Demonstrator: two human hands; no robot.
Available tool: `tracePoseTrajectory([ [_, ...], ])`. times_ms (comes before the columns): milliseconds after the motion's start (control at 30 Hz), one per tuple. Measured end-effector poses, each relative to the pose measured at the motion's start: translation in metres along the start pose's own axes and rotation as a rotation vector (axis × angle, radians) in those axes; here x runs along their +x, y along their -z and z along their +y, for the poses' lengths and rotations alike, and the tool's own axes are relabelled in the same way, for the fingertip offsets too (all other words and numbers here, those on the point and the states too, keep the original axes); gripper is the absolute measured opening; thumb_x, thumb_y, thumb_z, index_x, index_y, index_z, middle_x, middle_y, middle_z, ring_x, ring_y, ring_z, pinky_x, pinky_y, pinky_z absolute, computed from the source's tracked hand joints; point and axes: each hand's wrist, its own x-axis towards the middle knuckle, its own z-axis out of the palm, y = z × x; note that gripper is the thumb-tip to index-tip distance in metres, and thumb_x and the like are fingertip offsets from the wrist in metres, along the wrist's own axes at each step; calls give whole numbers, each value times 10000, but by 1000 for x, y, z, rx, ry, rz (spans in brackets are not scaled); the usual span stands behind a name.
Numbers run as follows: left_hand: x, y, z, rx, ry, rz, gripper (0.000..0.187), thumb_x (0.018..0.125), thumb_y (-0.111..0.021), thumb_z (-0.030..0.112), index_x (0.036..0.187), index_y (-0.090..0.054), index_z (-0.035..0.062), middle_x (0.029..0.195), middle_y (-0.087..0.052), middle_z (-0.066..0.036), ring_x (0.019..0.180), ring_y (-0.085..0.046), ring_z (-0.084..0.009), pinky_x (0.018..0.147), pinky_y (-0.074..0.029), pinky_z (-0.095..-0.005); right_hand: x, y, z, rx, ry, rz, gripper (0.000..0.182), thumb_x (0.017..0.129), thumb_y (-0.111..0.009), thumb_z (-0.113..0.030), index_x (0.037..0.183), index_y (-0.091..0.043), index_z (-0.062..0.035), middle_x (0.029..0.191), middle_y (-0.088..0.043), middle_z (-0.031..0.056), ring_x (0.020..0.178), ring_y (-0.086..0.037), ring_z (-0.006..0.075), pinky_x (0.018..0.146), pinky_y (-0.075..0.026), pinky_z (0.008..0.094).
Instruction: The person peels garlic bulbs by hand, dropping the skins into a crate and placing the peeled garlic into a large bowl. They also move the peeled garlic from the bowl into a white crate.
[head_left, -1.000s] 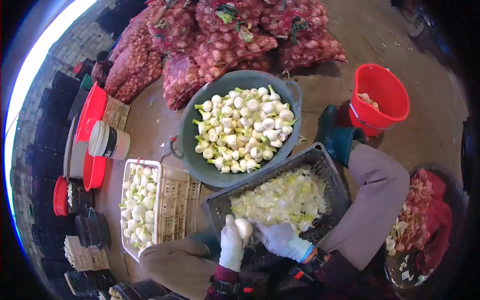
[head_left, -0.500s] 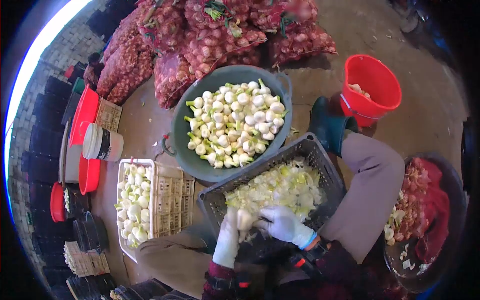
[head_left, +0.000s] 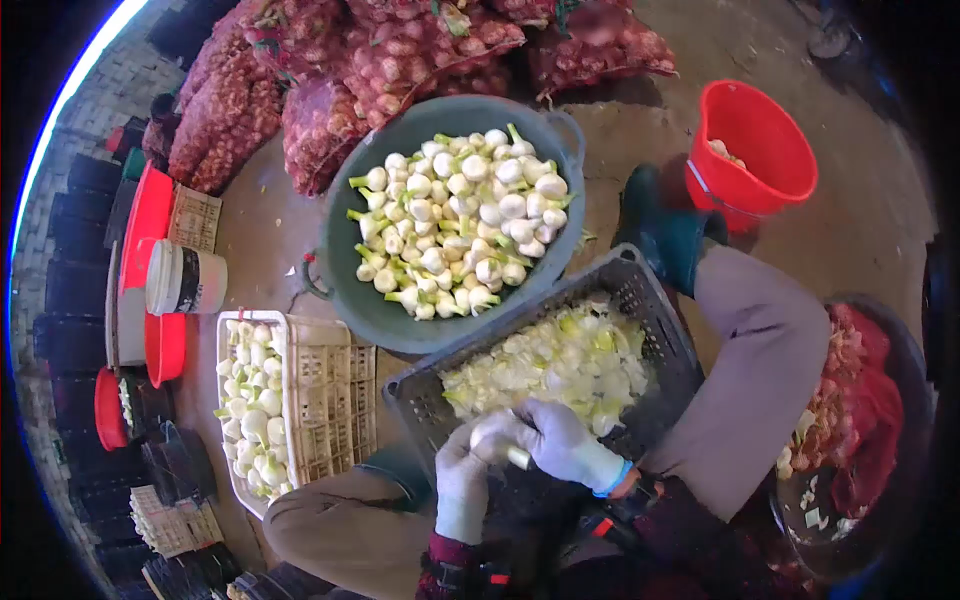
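Note:
Both of my hands wear pale gloves and meet over the near side of a black crate (head_left: 410, 385). My left hand (head_left: 463, 478) is closed round a white garlic bulb (head_left: 494, 436), partly covered by fingers. The fingers of my right hand (head_left: 566, 446) curl onto the same bulb from the other side, and a short pale stem end sticks out below them. Loose garlic peelings (head_left: 550, 370) fill the crate. Just beyond it, a large grey-green tub (head_left: 338, 235) holds many peeled garlic bulbs (head_left: 455, 215) with green stems.
At left, a white plastic basket (head_left: 330, 400) holds more white bulbs, near a white bucket (head_left: 190, 280). Stuffed red net sacks (head_left: 385, 75) lie behind the tub. A red bucket (head_left: 755, 165) stands at right. A dark basin (head_left: 905, 440) beside my leg holds unpeeled garlic and red netting.
My right hand has turned and folded its fingers over the bulb, which is now tilted with its stem end showing. The whole view has shifted slightly.

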Motion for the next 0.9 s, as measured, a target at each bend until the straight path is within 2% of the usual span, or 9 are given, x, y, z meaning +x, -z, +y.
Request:
tracePoseTrajectory([
  [67, -6, -6, 6, -118, -39, -37, 561, 848, -713, 288, 1209, -538, -104, 1055, -649, -107, 934, -624, -171, 822, -483, -261, 4, -5, 11, -99, 21, 104, 221, 902, -588, -250, 932, -613, -32, 809, -647, 207, 771, -626, 408, 657, -485, 468],
  [300, -10, -6, -20, -243, -129, -72, 523, 924, -618, 267, 1276, -488, -98, 1134, -618, -121, 1037, -605, -203, 922, -470, -304, 4, -14, 25, -310, 46, 335, 214, 894, -588, -233, 910, -606, -21, 760, -621, 197, 735, -608, 401, 647, -467, 474],
  [433, -33, -10, 0, -460, -193, -196, 542, 934, -596, 283, 1330, -444, -55, 1185, -590, -132, 1100, -580, -227, 957, -454, -331, 10, 22, 57, -593, -92, 215, 256, 886, -584, -291, 909, -612, -37, 774, -627, 186, 753, -612, 393, 656, -464, 491],
  [500, -39, -18, 13, -437, -266, -55, 554, 935, -587, 298, 1355, -414, -19, 1224, -562, -137, 1105, -568, -241, 972, -443, -355, 7, 38, 42, -831, -123, 128, 285, 865, -601, -327, 907, -623, -46, 805, -647, 172, 775, -618, 385, 664, -477, 482],
  [567, -33, -18, 13, -473, -280, -42, 533, 937, -580, 301, 1339, -418, -8, 1224, -548, -135, 1106, -555, -246, 968, -446, -374, -6, 33, 13, -737, 8, 168, 299, 845, -644, -315, 940, -631, -32, 794, -653, 151, 742, -635, 326, 652, -495, 441],
  [633, -23, -17, 2, -386, -263, -14, 493, 933, -590, 279, 1309, -435, 1, 1209, -545, -124, 1092, -550, -241, 959, -452, -375, -15, 17, -16, 69, 60, 37, 245, 815, -697, -245, 888, -658, -14, 806, -682, 163, 707, -656, 308, 651, -510, 374],
  [667, -18, -17, -5, -424, -281, -42, 481, 922, -611, 238, 1302, -430, 5, 1201, -539, -126, 1100, -541, -242, 949, -453, -372, -15, 13, -16, 74, 61, 35, 245, 815, -697, -245, 888, -658, -14, 806, -682, 163, 707, -656, 308, 651, -510, 374],
  [733, -13, -18, -9, -346, -284, 32, 463, 887, -655, 222, 1240, -446, 8, 1114, -560, -114, 1020, -563, -215, 885, -478, -343, -13, 9, -17, 274, -132, -46, 217, 834, -679, -221, 870, -674, -7, 805, -678, 184, 690, -652, 279, 632, -492, 351],
  [900, -7, -22, -14, -190, -292, 105, 470, 854, -688, 222, 1208, -456, 17, 1075, -578, -102, 972, -572, -194, 848, -492, -329, -6, -4, -8, -98, 36, 141, 182, 804, -675, -175, 793, -628, 0, 740, -637, 201, 643, -637, 290, 568, -472, 375],
])
